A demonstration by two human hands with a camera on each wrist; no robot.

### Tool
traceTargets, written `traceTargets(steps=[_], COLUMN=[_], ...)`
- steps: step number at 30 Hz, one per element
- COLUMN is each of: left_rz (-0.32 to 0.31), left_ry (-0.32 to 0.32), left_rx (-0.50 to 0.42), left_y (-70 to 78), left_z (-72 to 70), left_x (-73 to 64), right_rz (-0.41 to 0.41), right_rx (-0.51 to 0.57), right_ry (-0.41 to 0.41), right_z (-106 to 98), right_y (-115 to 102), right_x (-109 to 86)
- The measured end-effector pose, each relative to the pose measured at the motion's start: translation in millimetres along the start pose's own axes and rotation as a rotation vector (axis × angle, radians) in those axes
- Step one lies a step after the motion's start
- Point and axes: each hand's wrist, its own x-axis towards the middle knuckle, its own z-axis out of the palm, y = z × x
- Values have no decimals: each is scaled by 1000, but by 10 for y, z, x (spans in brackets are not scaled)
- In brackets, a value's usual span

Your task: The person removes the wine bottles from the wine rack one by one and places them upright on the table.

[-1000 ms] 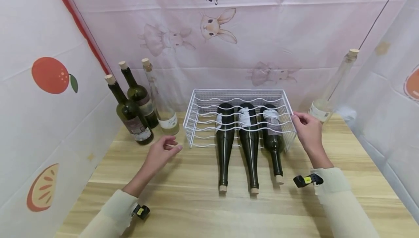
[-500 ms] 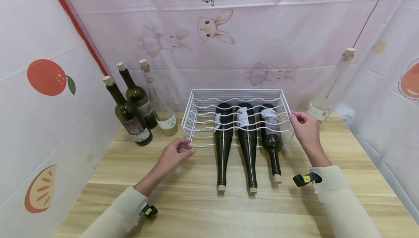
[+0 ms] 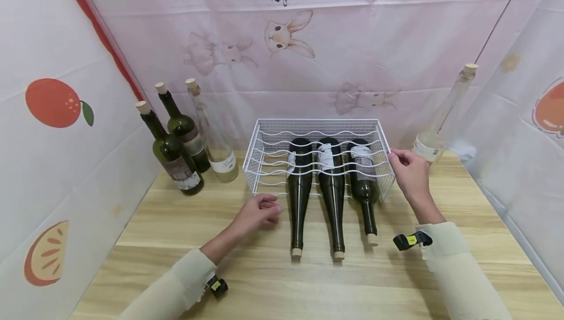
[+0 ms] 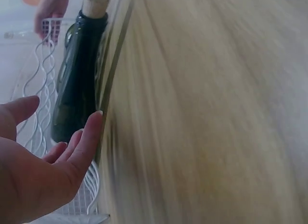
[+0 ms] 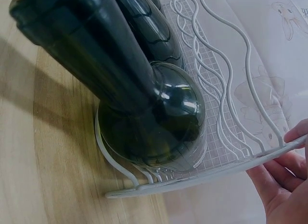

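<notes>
A white wire wine rack (image 3: 314,120) stands on the table against the back cloth. Three dark wine bottles lie in its lower level, corked necks toward me: a left bottle (image 3: 299,207), a middle bottle (image 3: 335,207) and a shorter right bottle (image 3: 365,188). My left hand (image 3: 255,215) hovers just left of the left bottle, before the rack's front left corner. Its thumb and fingers stand apart with nothing between them in the left wrist view. My right hand (image 3: 411,175) pinches the rack's right side rim, the thumb on one face and fingers (image 5: 279,178) on the other.
Left of the rack stand two green corked bottles, one in front (image 3: 176,163) and one behind (image 3: 187,131), beside a clear bottle (image 3: 223,163). Another clear corked bottle (image 3: 427,146) stands behind my right hand. White printed cloth (image 3: 53,173) walls the left side.
My left hand has moved right, from beside the standing clear bottle to near the left lying bottle. My right hand keeps its hold on the rack's side, and the bottles have not moved.
</notes>
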Motion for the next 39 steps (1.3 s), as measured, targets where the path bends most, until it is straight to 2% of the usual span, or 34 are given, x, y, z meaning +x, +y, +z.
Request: traceTargets(steps=[9, 13, 20, 30, 39], left_rz=[-49, -92, -120, -142, -181], left_ry=[-108, -130, -183, -221, -214], left_rx=[-83, -119, -170, -216, -236], left_y=[-4, 3, -2, 9, -35], left_z=[135, 163, 236, 340, 387], left_x=[56, 86, 125, 201, 256], right_rz=[9, 8, -2, -2, -15], right_rx=[0, 6, 16, 31, 28], right_ry=[-10, -12, 3, 8, 17], right_z=[-10, -25, -4, 6, 12], right_y=[-11, -9, 4, 28, 16], right_x=[-11, -9, -10, 9, -9])
